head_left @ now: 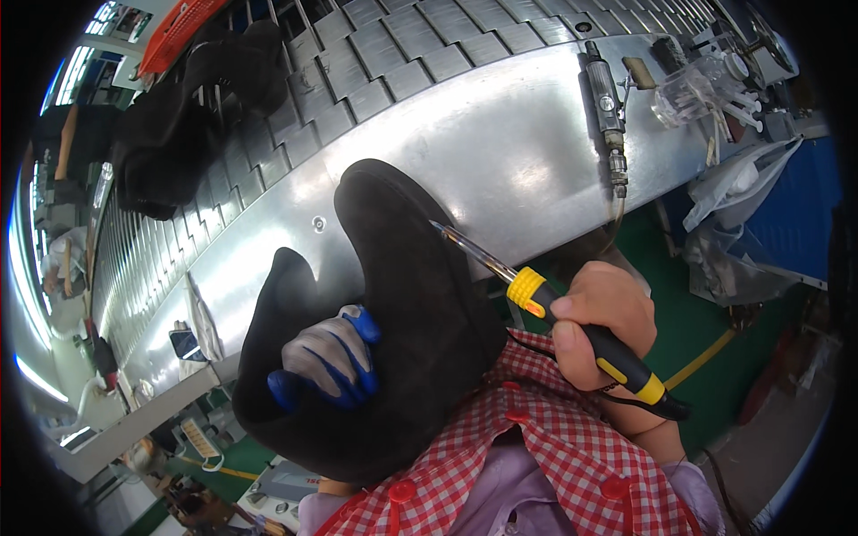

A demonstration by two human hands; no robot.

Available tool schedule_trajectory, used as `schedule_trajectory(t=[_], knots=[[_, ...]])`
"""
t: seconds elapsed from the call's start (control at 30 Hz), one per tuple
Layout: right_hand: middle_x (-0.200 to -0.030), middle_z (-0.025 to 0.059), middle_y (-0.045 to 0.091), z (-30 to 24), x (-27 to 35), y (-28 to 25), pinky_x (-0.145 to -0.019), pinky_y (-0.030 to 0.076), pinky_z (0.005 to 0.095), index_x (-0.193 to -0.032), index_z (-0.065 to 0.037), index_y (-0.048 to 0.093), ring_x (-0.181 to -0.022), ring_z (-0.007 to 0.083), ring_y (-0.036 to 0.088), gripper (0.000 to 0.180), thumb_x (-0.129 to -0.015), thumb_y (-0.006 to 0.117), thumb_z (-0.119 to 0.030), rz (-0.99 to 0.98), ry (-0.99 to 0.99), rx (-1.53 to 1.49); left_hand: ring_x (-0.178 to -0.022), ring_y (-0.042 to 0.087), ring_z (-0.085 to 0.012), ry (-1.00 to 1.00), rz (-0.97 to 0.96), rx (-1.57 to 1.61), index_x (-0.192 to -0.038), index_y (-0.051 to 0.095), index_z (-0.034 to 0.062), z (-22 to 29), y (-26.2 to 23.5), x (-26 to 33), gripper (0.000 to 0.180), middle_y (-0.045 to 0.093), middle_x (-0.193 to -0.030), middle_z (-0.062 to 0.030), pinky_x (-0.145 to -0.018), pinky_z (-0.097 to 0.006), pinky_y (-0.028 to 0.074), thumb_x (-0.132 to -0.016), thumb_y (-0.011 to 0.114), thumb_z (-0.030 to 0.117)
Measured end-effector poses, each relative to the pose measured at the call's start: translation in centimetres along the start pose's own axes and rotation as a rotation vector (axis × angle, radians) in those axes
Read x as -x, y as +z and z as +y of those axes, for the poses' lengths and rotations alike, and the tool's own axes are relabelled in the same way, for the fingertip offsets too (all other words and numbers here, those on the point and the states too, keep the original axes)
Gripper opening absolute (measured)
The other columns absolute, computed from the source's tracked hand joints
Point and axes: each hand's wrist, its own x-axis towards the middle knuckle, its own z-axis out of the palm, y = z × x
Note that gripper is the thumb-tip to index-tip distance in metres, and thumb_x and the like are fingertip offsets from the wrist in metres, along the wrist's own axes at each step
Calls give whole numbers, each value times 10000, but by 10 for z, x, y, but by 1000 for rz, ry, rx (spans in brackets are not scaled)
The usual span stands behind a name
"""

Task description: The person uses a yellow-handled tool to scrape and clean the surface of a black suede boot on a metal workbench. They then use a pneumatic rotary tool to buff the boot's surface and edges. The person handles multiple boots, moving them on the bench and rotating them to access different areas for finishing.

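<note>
Your right grip (603,313) is clutching a yellow-and-black metal-tipped tool (529,292) while your blue-and-grey-gloved left grip (331,357) is holding a matte-black boot (402,259) over the shiny metal worktop (509,116)'s edge, so any wobble's risking a gouge.

The tall, curving, soft-looking boot (407,259) is solid matte black. On the person's left hand (323,359), the fabric work glove (313,350) is pale grey with bright blue fingertips. The slim, pen-shaped tool (529,291) I see pairs a black plastic handle with a ribbed yellow collar, yellow accents lower down and a silvery metal shaft. The cloth apron (590,447) is red-and-white gingham with round, solid red buttons (402,491), over a lilac fabric shirt (487,487). The broad metal table (509,116) gleams silver, like the overlapping metal slats (375,62). The slotted plastic basket (179,34) is bright orange-red; the smooth floor (688,308) is green, with a yellow stripe (702,360).
</note>
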Motion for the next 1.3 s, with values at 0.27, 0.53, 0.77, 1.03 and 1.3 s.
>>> schedule_trajectory(t=[0.27,0.53,0.77,1.03,1.3], knots=[[-696,46,633,6,-7,14,-488,438,304,-898,-66,622,-487,202,560,226,-685,697,-57,-23,5,8,-622,672,-214,3,7,-11,-585,650,114,4,0,7,579,656,-641,-35,-782,-393,421,-965,484,517],[-707,37,631,0,-9,20,-510,437,317,-837,-83,646,-521,210,574,182,-668,711,-74,-50,73,14,-620,672,-216,-1,34,-29,-585,648,112,13,4,11,570,654,-638,-37,-779,-393,421,-961,491,510],[-624,30,570,-21,19,-1,-493,405,335,-803,-108,674,-498,219,539,182,-625,712,-113,-115,72,38,-618,671,-217,5,31,-18,-585,647,110,11,0,9,562,652,-636,-38,-776,-394,421,-958,497,503],[-628,39,603,-19,4,-1,-498,421,308,-895,-64,657,-493,198,551,258,-641,703,-62,-49,30,6,-616,671,-218,11,36,-16,-585,645,108,12,-1,14,554,650,-633,-40,-773,-394,421,-955,504,495],[-657,51,633,-6,-8,18,-486,430,293,-873,-57,637,-483,185,563,221,-661,698,-43,-5,-6,-23,-614,670,-219,20,34,-12,-585,643,105,10,-5,18,546,648,-631,-41,-770,-394,421,-951,512,488]])
